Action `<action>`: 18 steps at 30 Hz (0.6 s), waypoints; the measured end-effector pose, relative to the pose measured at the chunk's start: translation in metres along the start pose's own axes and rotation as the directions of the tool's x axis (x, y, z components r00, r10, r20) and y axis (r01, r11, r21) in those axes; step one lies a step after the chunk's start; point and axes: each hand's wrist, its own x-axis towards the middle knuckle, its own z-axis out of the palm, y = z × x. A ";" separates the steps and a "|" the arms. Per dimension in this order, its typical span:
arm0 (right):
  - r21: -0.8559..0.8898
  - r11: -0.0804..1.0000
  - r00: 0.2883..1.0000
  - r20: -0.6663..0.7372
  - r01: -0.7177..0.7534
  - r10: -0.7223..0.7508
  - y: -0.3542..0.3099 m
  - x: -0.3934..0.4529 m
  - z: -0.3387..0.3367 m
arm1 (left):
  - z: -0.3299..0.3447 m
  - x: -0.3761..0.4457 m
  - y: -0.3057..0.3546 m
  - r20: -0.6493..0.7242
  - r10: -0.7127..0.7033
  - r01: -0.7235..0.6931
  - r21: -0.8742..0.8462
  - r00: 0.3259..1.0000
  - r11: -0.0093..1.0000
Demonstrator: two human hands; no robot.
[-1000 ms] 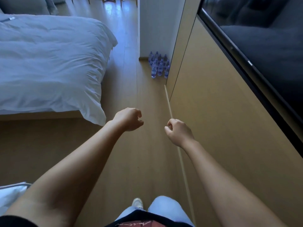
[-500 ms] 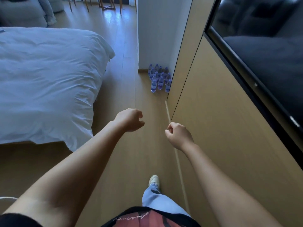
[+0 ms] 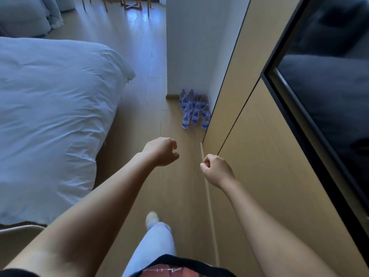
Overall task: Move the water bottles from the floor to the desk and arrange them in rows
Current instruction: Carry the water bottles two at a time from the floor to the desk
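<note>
Bottles [image 3: 194, 109] nearer now, still well ahead; L hand [image 3: 162, 151] & R hand [image 3: 216, 169] curled, holding nothing.

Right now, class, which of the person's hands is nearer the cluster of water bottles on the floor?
Left, narrowly. The left hand hangs below-left of the water bottles; the right hand sits lower still, by the wood-panelled wall.

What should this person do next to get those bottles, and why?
Probably keep walking forward until the water bottles are within reach. They stand clustered on the floor in the corner ahead, well beyond both hands. The left hand and right hand are curled and hold nothing, so no bottle has been picked up yet.
</note>
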 end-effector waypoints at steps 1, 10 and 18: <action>-0.002 1.000 1.000 0.003 -0.004 0.004 -0.001 0.017 -0.003 | -0.003 0.017 -0.002 0.002 0.004 -0.004 0.000 1.000 1.000; -0.006 0.997 0.997 0.002 -0.082 0.082 -0.024 0.196 -0.026 | -0.047 0.204 -0.041 0.058 0.050 -0.052 0.041 0.997 0.998; 0.008 0.990 0.990 0.016 -0.139 0.139 -0.057 0.338 -0.054 | -0.098 0.357 -0.073 0.109 0.104 -0.110 0.053 0.989 0.993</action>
